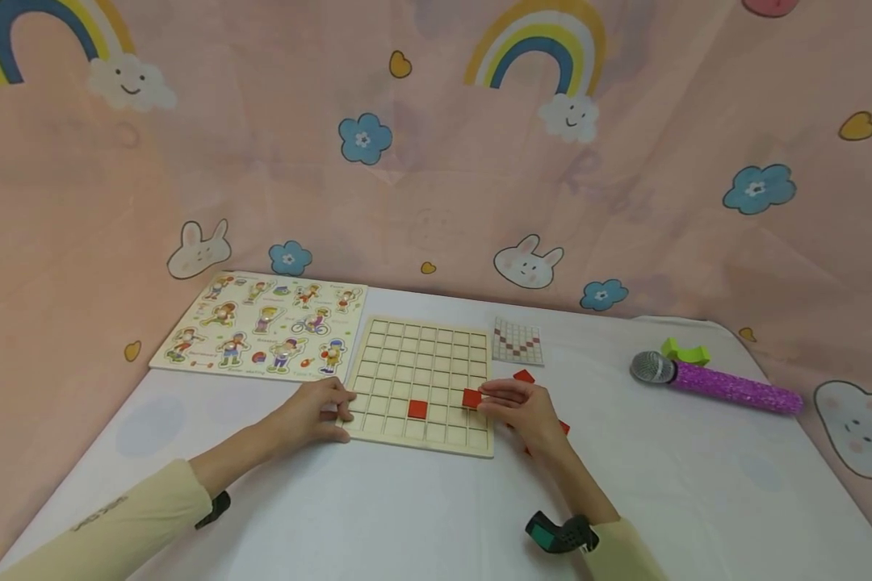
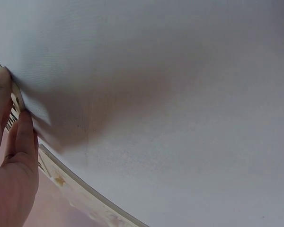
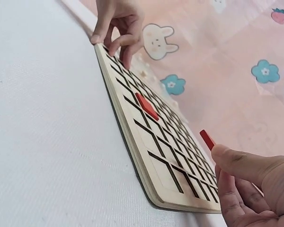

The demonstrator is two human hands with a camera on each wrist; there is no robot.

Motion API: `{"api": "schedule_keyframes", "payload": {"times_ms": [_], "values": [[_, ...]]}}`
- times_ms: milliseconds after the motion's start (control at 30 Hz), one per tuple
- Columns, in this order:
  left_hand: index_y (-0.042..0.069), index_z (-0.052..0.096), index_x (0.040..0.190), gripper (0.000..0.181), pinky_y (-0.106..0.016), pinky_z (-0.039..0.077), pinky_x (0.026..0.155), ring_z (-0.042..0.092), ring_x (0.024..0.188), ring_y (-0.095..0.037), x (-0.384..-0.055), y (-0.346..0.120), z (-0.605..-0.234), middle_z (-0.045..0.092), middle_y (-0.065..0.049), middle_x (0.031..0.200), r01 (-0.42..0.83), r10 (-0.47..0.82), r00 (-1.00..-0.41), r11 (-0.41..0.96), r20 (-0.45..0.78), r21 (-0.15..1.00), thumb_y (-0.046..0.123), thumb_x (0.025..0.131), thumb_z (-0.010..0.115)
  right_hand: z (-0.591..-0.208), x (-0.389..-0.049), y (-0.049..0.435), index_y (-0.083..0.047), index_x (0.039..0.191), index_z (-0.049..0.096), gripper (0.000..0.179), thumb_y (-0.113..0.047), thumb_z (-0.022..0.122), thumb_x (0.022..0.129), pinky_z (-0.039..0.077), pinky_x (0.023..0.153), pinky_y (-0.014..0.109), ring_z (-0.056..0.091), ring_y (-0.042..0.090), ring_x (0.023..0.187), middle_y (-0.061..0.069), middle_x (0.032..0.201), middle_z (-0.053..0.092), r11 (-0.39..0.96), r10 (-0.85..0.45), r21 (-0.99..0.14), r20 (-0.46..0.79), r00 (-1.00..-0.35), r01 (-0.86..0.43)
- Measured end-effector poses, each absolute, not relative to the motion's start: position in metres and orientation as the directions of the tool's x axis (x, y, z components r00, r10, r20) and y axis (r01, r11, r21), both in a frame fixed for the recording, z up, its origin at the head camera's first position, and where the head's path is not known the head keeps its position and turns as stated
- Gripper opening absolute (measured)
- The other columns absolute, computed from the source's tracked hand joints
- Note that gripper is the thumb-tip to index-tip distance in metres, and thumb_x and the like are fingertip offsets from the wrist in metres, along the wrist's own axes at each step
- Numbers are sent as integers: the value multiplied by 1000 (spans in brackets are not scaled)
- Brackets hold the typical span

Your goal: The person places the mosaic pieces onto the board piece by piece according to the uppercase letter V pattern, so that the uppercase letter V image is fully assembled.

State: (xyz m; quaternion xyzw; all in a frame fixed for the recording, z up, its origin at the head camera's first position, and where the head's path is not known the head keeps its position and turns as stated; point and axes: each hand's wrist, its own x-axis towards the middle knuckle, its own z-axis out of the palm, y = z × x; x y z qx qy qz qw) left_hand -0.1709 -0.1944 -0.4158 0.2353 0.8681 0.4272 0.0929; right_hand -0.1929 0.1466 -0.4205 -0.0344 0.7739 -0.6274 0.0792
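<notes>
Clock centred on board, 12 far | left hand gripping wooden grid board by its edge, 8 o'clock | right hand pinching red square tile above board, 3 o'clock | second red tile lying on board, 6 o'clock | pattern card lying at 2 o'clock

The grid, one tile on it, lies left of the right hand; card beyond that hand, mic right; puzzle beyond the left hand.
</notes>
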Motion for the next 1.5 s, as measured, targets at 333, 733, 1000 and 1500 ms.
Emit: {"api": "schedule_keyframes", "payload": {"times_ms": [333, 733, 1000, 1500], "values": [[2, 56, 75, 25, -24, 54, 89, 52, 120, -39, -171, -195, -414, 57, -16, 109, 307, 478, -878, 533, 18, 788, -2, 71, 80, -420, -199, 131, 5, 113, 64, 34, -4, 74, 82, 55, 83, 17, 67, 22, 96, 18, 110, 68, 254, -206, -967, -48, -977, -6], [4, 65, 74, 21, -23, 57, 82, 57, 111, -38, -177, -190, -407, 59, -12, 101, 324, 470, -883, 609, -1, 724, 4, 66, 85, -426, -208, 113, 6, 110, 65, 32, 0, 75, 80, 57, 80, 19, 68, 18, 91, 17, 106, 69, 207, -217, -978, -57, -974, 11], [7, 67, 70, 22, -18, 55, 69, 60, 95, -27, -178, -187, -407, 61, -10, 98, 335, 458, -889, 663, -8, 669, 5, 63, 87, -428, -213, 102, 9, 110, 63, 31, 4, 73, 80, 57, 80, 21, 70, 19, 88, 18, 105, 69, 157, -246, -987, -62, -967, 23], [9, 67, 70, 22, -17, 49, 63, 57, 83, -18, -179, -187, -405, 62, -10, 99, 347, 456, -890, 686, -7, 639, 7, 63, 87, -430, -214, 85, 8, 107, 65, 31, 6, 74, 78, 57, 81, 22, 70, 20, 84, 19, 102, 69, 145, -221, -989, -48, -974, 16]]}}
